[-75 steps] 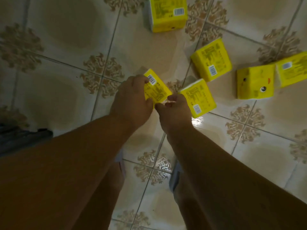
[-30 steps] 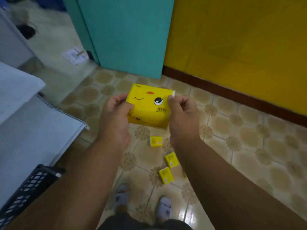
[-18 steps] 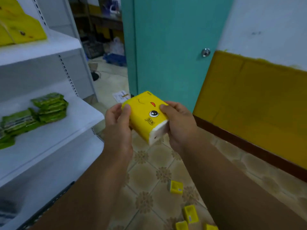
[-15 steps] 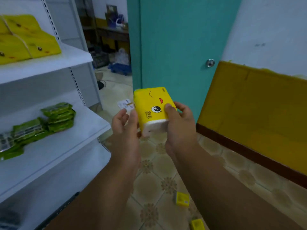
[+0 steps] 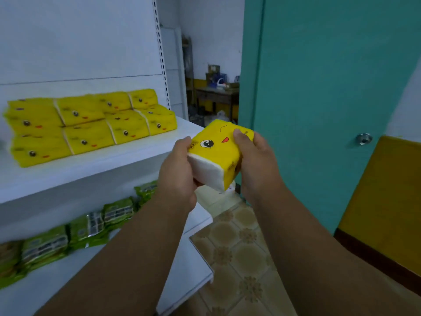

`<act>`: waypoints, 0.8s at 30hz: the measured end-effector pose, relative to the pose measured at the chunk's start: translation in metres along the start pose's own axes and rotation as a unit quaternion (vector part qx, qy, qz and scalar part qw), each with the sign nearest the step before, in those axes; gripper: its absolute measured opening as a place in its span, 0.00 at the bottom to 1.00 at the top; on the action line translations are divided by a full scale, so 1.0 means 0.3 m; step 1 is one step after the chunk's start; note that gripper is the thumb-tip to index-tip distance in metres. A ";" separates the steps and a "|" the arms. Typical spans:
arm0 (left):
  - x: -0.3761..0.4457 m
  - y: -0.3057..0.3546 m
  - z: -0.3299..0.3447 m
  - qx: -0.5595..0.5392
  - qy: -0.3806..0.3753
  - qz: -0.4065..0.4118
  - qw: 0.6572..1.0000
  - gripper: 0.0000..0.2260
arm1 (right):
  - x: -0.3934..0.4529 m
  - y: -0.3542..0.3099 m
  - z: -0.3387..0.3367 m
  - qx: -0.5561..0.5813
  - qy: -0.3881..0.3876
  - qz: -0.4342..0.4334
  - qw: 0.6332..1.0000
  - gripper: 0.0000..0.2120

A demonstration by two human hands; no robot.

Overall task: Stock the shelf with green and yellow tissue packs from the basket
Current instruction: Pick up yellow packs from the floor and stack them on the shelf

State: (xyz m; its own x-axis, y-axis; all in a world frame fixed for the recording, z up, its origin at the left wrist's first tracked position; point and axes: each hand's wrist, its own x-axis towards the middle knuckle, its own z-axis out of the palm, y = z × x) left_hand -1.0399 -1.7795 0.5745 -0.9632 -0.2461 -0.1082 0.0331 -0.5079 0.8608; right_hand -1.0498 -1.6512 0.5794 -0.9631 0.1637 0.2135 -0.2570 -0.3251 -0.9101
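Yellow tissue pack (image 5: 218, 153) now raised from floor to upper shelf (image 5: 95, 165) height; left hand (image 5: 180, 169) and right hand (image 5: 252, 160) fingers curl around it. Placement beside stocked yellow packs (image 5: 91, 124) likely next.

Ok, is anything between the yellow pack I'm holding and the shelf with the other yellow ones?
Nothing visible. The yellow pack, held by the left hand and right hand, sits just right of the upper shelf. The stocked yellow packs leave bare board at the shelf's front and right end.

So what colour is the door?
Teal, or blue-green; the door shows in the head view.
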 end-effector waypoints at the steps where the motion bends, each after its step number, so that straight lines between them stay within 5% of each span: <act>1: 0.013 0.035 -0.002 -0.014 0.007 0.010 1.000 0.17 | 0.016 0.005 0.040 -0.006 0.004 -0.013 1.000 0.04; 5: 0.073 0.145 -0.003 -0.038 0.051 0.067 0.996 0.27 | 0.069 0.031 0.179 -0.036 0.041 -0.057 0.997 0.07; 9: 0.105 0.165 -0.013 0.109 0.131 0.220 0.960 0.24 | 0.138 0.057 0.296 -0.051 0.054 -0.063 0.995 0.09; 15: 0.231 0.214 -0.039 0.110 0.165 0.263 0.944 0.18 | 0.283 0.103 0.427 -0.113 -0.059 -0.070 0.989 0.14; 19: 0.347 0.288 -0.007 0.188 0.238 0.282 0.910 0.25 | 0.405 0.134 0.461 -0.119 -0.173 -0.072 0.975 0.19; 21: 0.409 0.302 0.005 0.210 0.236 0.279 0.907 0.19 | 0.478 0.147 0.465 -0.134 -0.207 -0.082 0.966 0.23; 24: 0.487 0.308 0.001 0.244 0.245 0.247 0.905 0.41 | 0.575 0.177 0.466 -0.172 -0.251 -0.108 0.946 0.31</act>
State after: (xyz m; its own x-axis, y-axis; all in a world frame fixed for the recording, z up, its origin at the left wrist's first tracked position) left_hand -1.1777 -1.8622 0.6384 -0.6244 -0.7417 0.2448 0.1907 0.1591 0.9687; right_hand -1.2406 -1.7705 0.6176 -0.8292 -0.2998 0.4718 -0.4949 0.0013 -0.8689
